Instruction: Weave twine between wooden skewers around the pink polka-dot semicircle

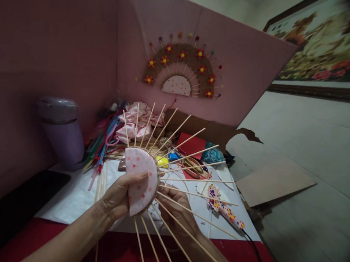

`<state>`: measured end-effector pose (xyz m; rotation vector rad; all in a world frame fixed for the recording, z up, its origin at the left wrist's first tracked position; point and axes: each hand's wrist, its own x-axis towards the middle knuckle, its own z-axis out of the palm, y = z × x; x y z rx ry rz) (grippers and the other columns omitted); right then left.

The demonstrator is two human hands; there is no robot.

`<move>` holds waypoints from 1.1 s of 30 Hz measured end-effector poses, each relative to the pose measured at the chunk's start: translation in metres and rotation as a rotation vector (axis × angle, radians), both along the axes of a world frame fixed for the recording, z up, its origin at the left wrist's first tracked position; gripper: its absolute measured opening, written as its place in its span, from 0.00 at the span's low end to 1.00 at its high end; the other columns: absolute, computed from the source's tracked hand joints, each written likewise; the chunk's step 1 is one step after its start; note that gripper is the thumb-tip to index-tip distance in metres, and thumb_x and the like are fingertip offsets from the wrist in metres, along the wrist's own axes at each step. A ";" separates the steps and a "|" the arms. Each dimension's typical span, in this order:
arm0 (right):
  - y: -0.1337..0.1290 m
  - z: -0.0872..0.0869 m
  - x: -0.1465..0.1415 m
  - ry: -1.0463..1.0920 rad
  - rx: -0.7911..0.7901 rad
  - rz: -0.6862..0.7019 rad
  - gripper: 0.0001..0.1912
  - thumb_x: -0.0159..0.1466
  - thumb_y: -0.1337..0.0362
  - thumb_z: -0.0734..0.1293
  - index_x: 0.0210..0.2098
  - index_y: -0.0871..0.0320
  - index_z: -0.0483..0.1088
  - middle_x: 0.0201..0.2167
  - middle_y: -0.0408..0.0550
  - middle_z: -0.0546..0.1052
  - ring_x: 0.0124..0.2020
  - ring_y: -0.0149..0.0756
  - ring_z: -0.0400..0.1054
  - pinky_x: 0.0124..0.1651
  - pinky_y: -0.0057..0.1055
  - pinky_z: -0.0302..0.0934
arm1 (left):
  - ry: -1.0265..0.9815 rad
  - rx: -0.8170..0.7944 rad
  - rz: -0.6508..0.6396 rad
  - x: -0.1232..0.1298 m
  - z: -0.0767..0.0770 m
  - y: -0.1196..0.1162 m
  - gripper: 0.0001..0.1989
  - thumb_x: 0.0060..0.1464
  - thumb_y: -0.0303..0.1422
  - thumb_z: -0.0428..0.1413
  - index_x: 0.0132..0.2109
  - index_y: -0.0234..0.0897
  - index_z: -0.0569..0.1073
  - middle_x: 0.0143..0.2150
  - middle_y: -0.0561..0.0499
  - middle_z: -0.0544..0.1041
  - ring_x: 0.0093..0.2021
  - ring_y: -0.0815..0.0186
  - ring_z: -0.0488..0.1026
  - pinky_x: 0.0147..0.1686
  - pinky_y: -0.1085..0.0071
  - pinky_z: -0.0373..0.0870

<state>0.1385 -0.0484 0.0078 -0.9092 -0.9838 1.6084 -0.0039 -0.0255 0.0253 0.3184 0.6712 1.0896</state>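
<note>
A half-circle piece covered in pink dotted cloth (142,164) is held up over the table, its flat side to the left. Many thin wooden sticks fan out from its curved edge, up, right and down. My left hand (119,194) grips the flat side, thumb on the cloth front and the other fingers hidden behind. Behind the sticks, at the curved edge, is my right hand (178,209), its fingers bent and partly covered by the piece and sticks; whether they hold anything is unclear.
A patterned glue gun (225,208) with a black cord lies at the right. Scissors (192,167), blue yarn (213,153), red sheets and pink cloth (134,119) lie farther back. A purple tumbler (63,137) stands left. A flowered half-circle decoration (182,53) hangs behind.
</note>
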 end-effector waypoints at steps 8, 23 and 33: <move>0.002 0.001 0.003 0.002 -0.042 0.036 0.19 0.47 0.55 0.71 0.21 0.60 0.60 0.11 0.32 0.53 0.13 0.18 0.38 0.17 0.23 0.29 | -0.013 0.012 -0.008 0.002 -0.005 0.000 0.05 0.45 0.24 0.56 0.32 0.29 0.75 0.28 0.43 0.79 0.27 0.60 0.76 0.29 0.68 0.73; 0.004 0.005 0.003 0.049 0.002 -0.053 0.18 0.41 0.56 0.74 0.17 0.61 0.64 0.15 0.39 0.62 0.16 0.21 0.48 0.18 0.23 0.41 | 0.063 0.065 -0.074 0.003 -0.003 -0.004 0.08 0.40 0.18 0.54 0.29 0.27 0.76 0.24 0.43 0.78 0.21 0.63 0.74 0.23 0.71 0.71; 0.006 0.004 0.003 0.097 -0.029 -0.027 0.15 0.43 0.59 0.73 0.17 0.61 0.66 0.22 0.44 0.70 0.19 0.23 0.54 0.20 0.22 0.45 | 0.060 -0.007 -0.044 0.009 0.003 -0.005 0.06 0.43 0.22 0.55 0.31 0.28 0.75 0.25 0.45 0.78 0.23 0.64 0.73 0.27 0.70 0.71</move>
